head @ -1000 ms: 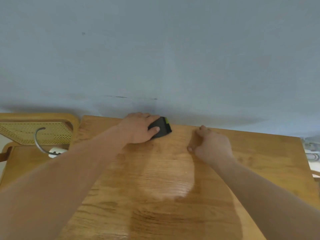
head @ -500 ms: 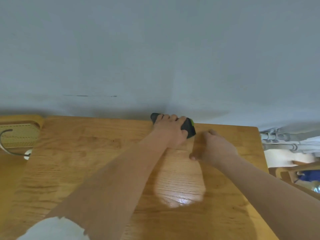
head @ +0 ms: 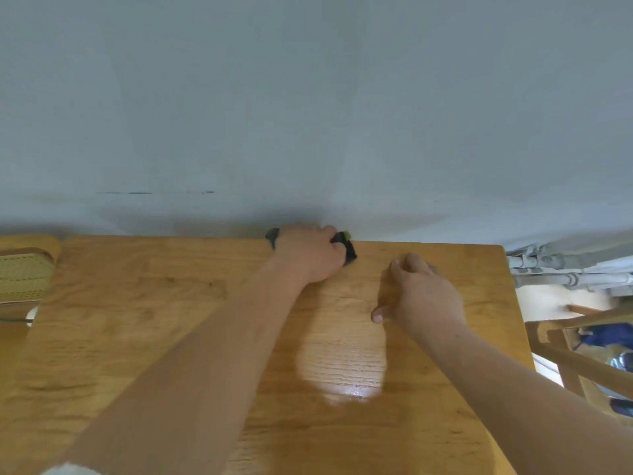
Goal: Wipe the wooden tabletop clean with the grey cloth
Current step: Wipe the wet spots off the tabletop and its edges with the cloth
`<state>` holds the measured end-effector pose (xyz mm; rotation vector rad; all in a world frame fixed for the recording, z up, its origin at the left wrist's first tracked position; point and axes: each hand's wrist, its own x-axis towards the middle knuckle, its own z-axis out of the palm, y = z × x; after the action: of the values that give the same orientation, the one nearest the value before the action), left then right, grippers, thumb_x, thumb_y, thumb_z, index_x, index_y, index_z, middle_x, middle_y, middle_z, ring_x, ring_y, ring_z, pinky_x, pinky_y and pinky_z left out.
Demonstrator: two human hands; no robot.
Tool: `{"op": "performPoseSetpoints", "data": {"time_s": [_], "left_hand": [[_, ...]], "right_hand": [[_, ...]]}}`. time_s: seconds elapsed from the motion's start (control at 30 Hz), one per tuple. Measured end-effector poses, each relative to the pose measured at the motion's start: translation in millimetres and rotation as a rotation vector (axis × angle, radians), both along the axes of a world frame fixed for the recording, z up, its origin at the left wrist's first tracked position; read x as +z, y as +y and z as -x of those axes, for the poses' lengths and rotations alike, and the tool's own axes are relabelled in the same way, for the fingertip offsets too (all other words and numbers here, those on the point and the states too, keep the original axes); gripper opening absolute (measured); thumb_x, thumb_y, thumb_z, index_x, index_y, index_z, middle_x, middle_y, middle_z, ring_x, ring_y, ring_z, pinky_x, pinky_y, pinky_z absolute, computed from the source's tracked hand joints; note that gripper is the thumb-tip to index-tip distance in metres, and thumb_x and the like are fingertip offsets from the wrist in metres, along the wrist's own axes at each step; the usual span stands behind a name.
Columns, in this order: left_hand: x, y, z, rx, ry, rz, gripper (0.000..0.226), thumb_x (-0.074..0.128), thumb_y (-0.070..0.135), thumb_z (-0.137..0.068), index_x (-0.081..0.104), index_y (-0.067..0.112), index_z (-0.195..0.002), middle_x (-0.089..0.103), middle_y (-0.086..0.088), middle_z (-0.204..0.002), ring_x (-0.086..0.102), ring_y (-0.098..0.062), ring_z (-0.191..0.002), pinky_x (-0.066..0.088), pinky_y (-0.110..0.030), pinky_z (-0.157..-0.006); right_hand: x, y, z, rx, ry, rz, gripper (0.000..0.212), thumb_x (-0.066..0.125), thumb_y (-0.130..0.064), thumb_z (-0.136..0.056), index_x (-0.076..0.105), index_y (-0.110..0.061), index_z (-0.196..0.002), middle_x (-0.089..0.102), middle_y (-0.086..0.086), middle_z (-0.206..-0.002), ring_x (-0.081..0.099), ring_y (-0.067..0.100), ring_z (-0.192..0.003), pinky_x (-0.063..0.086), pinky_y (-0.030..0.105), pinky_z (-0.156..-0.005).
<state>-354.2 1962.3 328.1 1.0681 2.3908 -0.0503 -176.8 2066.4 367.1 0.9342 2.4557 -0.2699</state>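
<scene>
One dark grey cloth [head: 346, 248], with a yellow-green tag at its far right corner, lies bunched at the far edge of the light-brown wooden surface [head: 137, 320], against the pale wall [head: 308, 114]. Left hand [head: 310, 255] presses on it, fingers curled over. Right hand [head: 421, 293] rests nearby, loosely curled, empty.

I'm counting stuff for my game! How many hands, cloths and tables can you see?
Hands: 2, left hand and right hand
Cloths: 1, grey cloth
Tables: 1, wooden tabletop
Total: 4
</scene>
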Motion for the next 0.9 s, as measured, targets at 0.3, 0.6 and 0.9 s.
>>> {"op": "performPoseSetpoints", "data": {"time_s": [0.3, 0.6, 0.9], "left_hand": [[2, -9, 16, -0.169, -0.140, -0.022, 0.067, 0.034, 0.063, -0.097, 0.028, 0.035, -0.157, 0.049, -0.003, -0.152, 0.051, -0.029, -0.131, 0.047, -0.046, -0.102], [-2, 14, 0, 0.087, 0.024, 0.088, 0.056, 0.018, 0.051, -0.095, 0.061, 0.021, -0.116, 0.065, -0.007, -0.105, 0.059, -0.027, -0.094, 0.041, -0.038, -0.072], [-9, 128, -119, -0.310, -0.024, -0.129, 0.068, 0.024, 0.054, -0.102, 0.010, 0.027, -0.163, 0.032, -0.006, -0.162, 0.032, -0.031, -0.144, 0.020, -0.049, -0.121]], "right_hand": [[-2, 0, 5, -0.046, 0.009, -0.019, 0.106, 0.089, -0.059, -0.063, 0.044, -0.028, -0.153, 0.039, -0.007, -0.149, 0.037, 0.024, -0.141, 0.057, 0.044, -0.092], [6, 31, -48, -0.096, 0.276, 0.215, 0.080, 0.075, -0.055, -0.082, 0.037, -0.042, -0.152, 0.025, -0.018, -0.164, 0.044, 0.020, -0.142, 0.052, 0.041, -0.098], [10, 100, -116, -0.169, -0.019, 0.038, 0.067, 0.077, -0.051, -0.081, 0.053, -0.024, -0.137, 0.045, 0.004, -0.143, 0.051, 0.030, -0.127, 0.052, 0.046, -0.099]]}}
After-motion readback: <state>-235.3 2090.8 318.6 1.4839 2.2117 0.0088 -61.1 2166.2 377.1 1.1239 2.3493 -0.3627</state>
